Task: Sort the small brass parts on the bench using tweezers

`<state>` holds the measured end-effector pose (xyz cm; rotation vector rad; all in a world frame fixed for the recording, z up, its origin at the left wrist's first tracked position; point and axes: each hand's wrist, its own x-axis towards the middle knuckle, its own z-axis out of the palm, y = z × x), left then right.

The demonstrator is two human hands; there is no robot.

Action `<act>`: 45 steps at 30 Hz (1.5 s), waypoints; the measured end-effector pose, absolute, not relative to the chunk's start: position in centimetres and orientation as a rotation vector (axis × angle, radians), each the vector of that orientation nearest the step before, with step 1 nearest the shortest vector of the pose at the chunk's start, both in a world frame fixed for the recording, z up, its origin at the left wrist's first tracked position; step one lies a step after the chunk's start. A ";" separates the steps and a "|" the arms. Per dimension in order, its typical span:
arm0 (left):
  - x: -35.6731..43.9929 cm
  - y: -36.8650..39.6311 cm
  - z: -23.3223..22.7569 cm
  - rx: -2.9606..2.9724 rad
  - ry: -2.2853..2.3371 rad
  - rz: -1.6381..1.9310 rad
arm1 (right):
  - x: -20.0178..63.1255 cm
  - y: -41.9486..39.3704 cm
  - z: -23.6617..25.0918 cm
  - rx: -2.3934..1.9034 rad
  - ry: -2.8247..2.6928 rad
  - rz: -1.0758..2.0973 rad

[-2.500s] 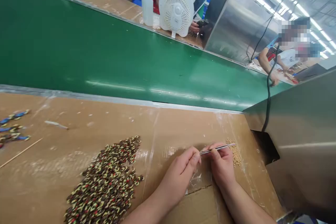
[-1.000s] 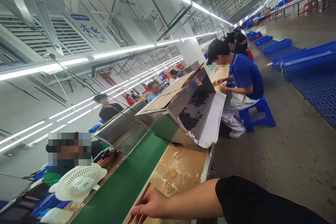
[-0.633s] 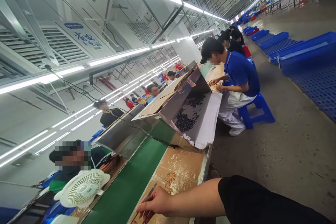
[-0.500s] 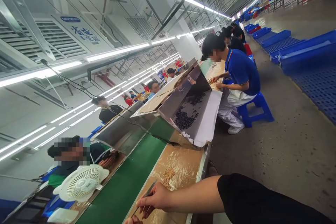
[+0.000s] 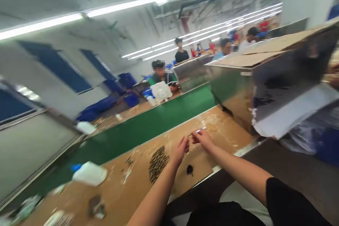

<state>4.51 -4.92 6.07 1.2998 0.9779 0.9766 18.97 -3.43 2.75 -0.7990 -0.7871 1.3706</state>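
Over the brown work surface (image 5: pixel 140 169) both my hands are close together, fingertips nearly meeting. My right hand (image 5: pixel 201 139) pinches slim metal tweezers (image 5: pixel 196 132) that point toward the left hand. The fingers of my left hand (image 5: pixel 182 149) are pressed together; what they hold, if anything, is too small and blurred to name. Left of that hand lies a heap of small dark-and-tan pieces (image 5: pixel 159 164). A smaller group of tan pieces (image 5: pixel 212 128) lies beyond the right hand. Near the front edge sits a small round black container (image 5: pixel 189 169).
A green conveyor belt (image 5: pixel 119 137) runs behind the work surface. A metal hood topped with cardboard (image 5: pixel 230 99) stands at right. On the left lies a white bottle with a blue cap (image 5: pixel 91 173). Across the belt, a person (image 5: pixel 160 72) sits behind a white fan (image 5: pixel 161 91).
The head view has swung left and levelled out, bringing both arms and the dark heap into view. My right hand still grips the tweezers. Blur makes finer hand motion unclear.
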 end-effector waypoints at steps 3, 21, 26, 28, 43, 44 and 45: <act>3.8 -3.1 4.5 1.253 0.952 0.987 | 18.9 -1.9 2.0 -0.809 -0.843 1.361; 2.1 1.3 -0.3 1.111 0.701 0.809 | 19.2 2.9 -3.1 -0.798 -1.033 1.416; 2.0 1.1 -0.1 1.090 0.676 0.762 | 19.3 2.5 -2.5 -0.819 -1.093 1.428; 1.9 1.1 0.0 1.089 0.660 0.745 | 19.3 2.5 -2.4 -0.827 -1.096 1.442; 1.9 1.0 0.0 0.935 0.607 0.698 | 18.7 1.7 0.2 -0.828 -1.044 1.450; 1.9 1.0 0.0 0.928 0.602 0.702 | 18.6 1.7 0.2 -0.830 -1.039 1.449; 1.9 0.9 0.0 0.920 0.600 0.705 | 18.6 1.6 0.2 -0.830 -1.033 1.446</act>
